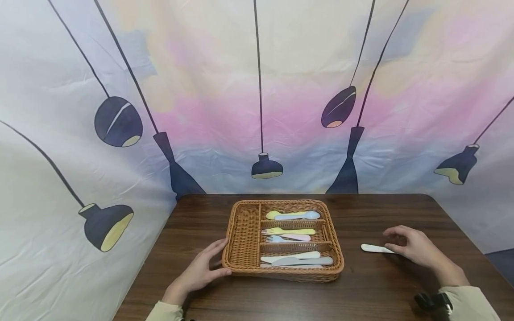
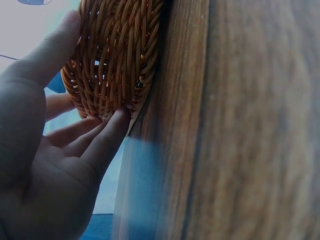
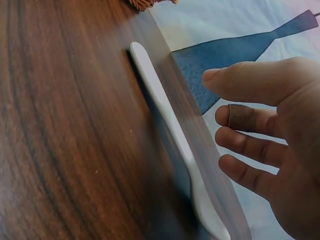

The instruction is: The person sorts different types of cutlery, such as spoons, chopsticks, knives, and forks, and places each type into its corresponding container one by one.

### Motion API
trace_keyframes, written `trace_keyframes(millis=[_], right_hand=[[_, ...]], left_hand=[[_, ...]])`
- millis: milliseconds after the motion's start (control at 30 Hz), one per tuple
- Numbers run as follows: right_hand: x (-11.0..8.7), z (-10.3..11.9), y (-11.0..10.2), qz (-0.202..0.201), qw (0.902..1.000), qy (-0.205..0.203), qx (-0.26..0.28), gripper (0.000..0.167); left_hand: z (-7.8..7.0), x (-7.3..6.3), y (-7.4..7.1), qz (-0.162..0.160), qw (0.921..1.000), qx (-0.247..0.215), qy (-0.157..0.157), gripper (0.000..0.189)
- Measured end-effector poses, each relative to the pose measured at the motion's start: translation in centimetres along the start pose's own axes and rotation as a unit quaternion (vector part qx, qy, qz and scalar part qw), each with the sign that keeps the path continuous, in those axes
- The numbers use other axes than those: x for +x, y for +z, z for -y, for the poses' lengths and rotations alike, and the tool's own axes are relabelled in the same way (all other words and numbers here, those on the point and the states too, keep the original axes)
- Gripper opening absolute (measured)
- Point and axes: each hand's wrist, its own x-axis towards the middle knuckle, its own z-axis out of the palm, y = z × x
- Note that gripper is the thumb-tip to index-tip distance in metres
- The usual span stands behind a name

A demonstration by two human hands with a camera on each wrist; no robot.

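My left hand [image 1: 201, 267] holds the front left corner of a brown wicker cutlery basket [image 1: 244, 232], thumb at the front and fingers along the left side. In the left wrist view, its fingertips lie against the woven wall [image 2: 115, 55]. To the right, my right hand [image 1: 417, 249] hovers over a white knife [image 1: 372, 248] lying on the table, its far end hidden under the hand. The right wrist view has the knife [image 3: 172, 125] apart from the loosely bent fingers [image 3: 250, 145]; a band circles one finger.
Yellow and blue spoons [image 1: 311, 215] fill the basket's back compartment. Yellow, pink and blue forks [image 1: 301, 232] are in the middle one, several knives [image 1: 325, 261] in the front one. The dark wooden table [image 1: 281, 298] ends at a printed cloth [image 1: 225, 169] behind.
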Motion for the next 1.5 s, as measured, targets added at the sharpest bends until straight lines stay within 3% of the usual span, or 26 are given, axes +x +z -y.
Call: trace_keyframes(millis=[200,467,800,1100,1500], right_hand=[[-0.1,-0.4,0.4,0.008,0.9999,0.003,0.011,0.034],[-0.2,-0.8,1.2,0.027,0.9996,-0.013,0.004,0.033],[-0.3,-0.8,1.4,0.058,0.9983,0.003,-0.005,0.036],[-0.1,-1.0,1.3,0.092,0.9957,0.015,-0.004,0.025],[-0.1,-1.0,1.0,0.09,0.9955,-0.012,-0.027,0.02]], left_hand=[[-0.1,0.0,-0.1,0.002,0.9999,-0.009,0.009,0.089],[0.1,0.0,0.1,-0.002,1.0,0.007,0.004,0.09],[0.0,-0.1,0.2,-0.002,1.0,0.002,-0.01,0.092],[0.1,-0.1,0.2,0.0,0.9999,0.001,-0.013,0.092],[0.1,-0.1,0.2,-0.002,0.9999,-0.005,-0.009,0.092]])
